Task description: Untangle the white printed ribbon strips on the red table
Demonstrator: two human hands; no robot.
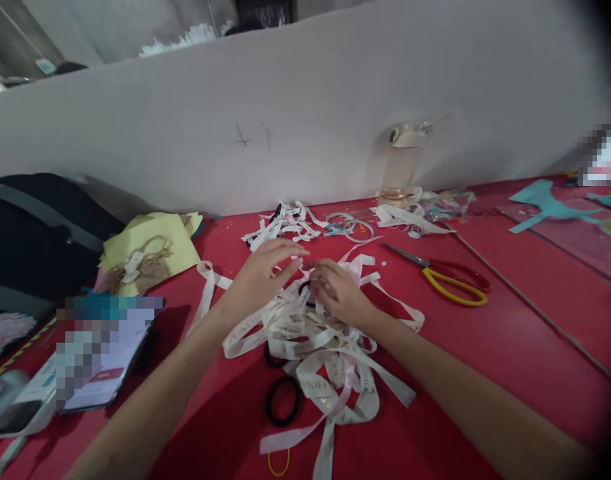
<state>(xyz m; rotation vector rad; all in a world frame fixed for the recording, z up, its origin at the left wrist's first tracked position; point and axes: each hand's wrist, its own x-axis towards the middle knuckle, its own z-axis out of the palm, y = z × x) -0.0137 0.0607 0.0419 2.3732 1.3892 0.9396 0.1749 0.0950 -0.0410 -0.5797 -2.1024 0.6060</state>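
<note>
The red worktop is overlain at its centre by a loose ribbon heap, printed white and pink. The left hand is held over it, thumb and fingertips narrowly spaced; the right hand's fingers are curled at a black hair tie. Whether anything is gripped by either cannot be told. Scissors are placed rightward; a yellow rubber band is seen nearest the viewer.
</note>
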